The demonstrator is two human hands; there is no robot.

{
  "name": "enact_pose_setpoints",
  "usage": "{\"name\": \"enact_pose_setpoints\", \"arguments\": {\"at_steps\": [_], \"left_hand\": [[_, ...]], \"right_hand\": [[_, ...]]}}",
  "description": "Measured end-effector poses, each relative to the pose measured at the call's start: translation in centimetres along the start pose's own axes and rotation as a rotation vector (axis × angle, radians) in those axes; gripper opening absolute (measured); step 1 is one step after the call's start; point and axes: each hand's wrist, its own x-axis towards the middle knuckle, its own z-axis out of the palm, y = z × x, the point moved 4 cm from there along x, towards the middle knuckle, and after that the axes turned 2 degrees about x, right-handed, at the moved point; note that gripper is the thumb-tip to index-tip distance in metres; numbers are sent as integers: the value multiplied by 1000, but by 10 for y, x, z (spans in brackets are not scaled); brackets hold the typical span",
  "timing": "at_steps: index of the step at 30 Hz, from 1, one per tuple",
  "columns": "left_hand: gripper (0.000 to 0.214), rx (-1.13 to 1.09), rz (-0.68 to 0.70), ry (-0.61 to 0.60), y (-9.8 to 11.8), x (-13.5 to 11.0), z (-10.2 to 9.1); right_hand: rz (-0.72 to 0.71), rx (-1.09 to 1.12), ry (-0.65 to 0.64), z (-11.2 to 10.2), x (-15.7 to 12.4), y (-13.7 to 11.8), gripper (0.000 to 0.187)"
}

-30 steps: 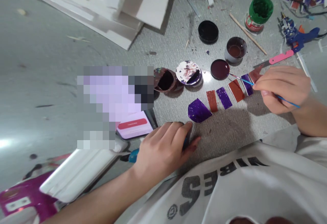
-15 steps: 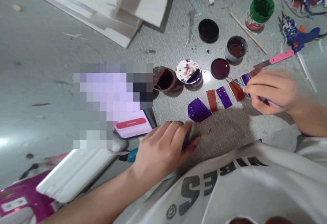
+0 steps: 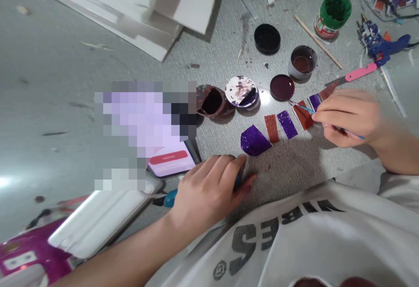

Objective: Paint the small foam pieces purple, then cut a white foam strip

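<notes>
My right hand [image 3: 350,116] pinches a thin blue paintbrush [image 3: 303,106]. Its tip sits at the upper end of a red painted piece [image 3: 303,115], just below a dark red paint lid [image 3: 282,87]. A row of painted pieces lies on the table: a large purple piece [image 3: 255,141], a red strip [image 3: 271,128], a purple strip [image 3: 287,124], then more purple and red pieces partly hidden by my right hand. My left hand [image 3: 209,191] rests on the table below the large purple piece, fingers curled over a blue-handled tool [image 3: 170,198].
Open paint jars [image 3: 212,101] [image 3: 303,62], a paint-smeared lid [image 3: 242,91], a black lid [image 3: 267,39] and a green jar [image 3: 332,14] stand behind the pieces. A pink-handled knife [image 3: 355,74], a blue glue gun [image 3: 384,44], a phone [image 3: 172,162] and white boards [image 3: 131,12] lie around.
My right hand has moved left along the row with the brush, bringing the tip close to the dark red lid. My left hand has stayed still.
</notes>
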Motion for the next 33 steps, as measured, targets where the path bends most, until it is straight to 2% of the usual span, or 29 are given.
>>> {"name": "enact_pose_setpoints", "arguments": {"at_steps": [9,15,22,27,33], "left_hand": [[20,1,-3,-6,0,1,0],[21,-2,-4,-9,-1,1,0],[20,-22,-9,-14,0,2,-2],[21,-6,1,-15,0,3,-2],[19,3,5,-17,0,4,-3]], "right_hand": [[15,16,25,-7,2,-2,23],[6,-98,28,3,0,-1,24],[41,-224,-136,17,-5,-6,15],[-19,-169,-114,13,-2,-10,17],[65,-114,-170,15,-6,-5,15]]}}
